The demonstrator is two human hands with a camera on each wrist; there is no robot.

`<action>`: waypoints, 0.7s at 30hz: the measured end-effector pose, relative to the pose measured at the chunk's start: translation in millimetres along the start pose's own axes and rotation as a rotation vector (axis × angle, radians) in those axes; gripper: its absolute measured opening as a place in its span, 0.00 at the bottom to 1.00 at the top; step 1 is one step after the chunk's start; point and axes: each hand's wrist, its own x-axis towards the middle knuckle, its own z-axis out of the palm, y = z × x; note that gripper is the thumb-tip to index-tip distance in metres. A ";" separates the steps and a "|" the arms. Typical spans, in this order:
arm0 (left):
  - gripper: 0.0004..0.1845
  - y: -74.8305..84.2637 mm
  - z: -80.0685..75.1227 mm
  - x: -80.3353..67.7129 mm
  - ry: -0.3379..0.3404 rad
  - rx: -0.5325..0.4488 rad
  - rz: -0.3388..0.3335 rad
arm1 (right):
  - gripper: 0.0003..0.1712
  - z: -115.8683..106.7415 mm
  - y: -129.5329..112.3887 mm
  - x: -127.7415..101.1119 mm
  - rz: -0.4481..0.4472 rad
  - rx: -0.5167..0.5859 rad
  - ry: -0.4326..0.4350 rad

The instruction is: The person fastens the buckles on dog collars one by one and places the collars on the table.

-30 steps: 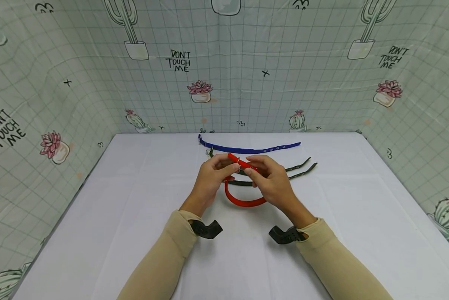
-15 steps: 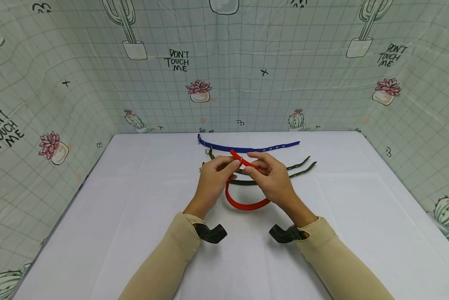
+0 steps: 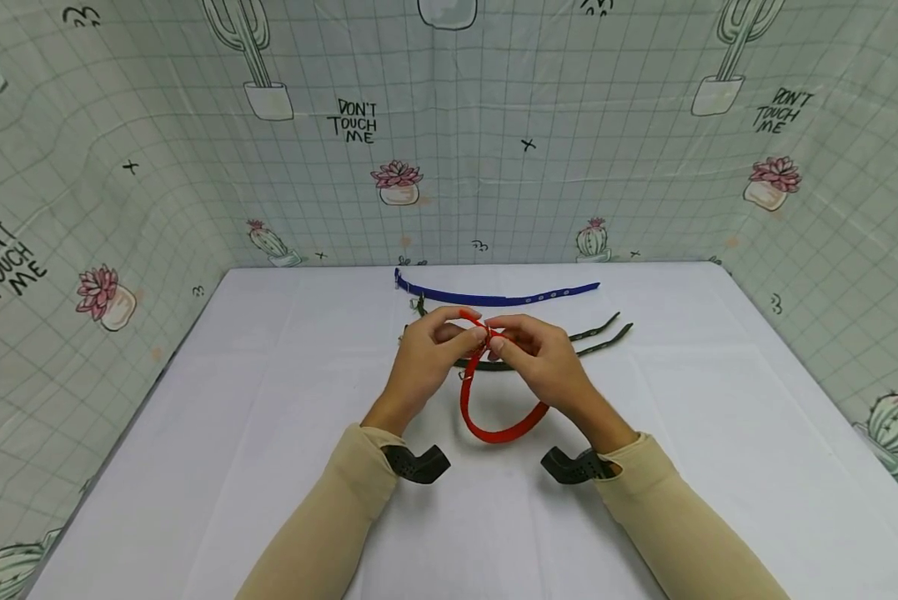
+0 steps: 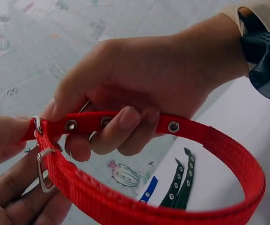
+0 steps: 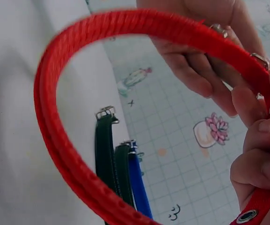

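Both hands up over the middle of the tabletop (image 3: 268, 467), meeting at one red collar (image 3: 494, 433). Left hand (image 3: 426, 362) pinching the buckle end, fingertips hiding most of the metal; right hand (image 3: 542, 367) curled round the holed strap end right beside it, fingers closed on the webbing. Loop hanging down toward the near edge, partly cut off in both wrist views. Behind the hands, two dark green collars (image 3: 606, 333) half covered by knuckles, blue collar (image 3: 494, 297) flat near the far edge.
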 end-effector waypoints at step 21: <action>0.18 9.9 10.3 -6.7 0.068 -0.005 0.049 | 0.12 5.4 -0.6 -3.3 -0.004 -0.026 0.069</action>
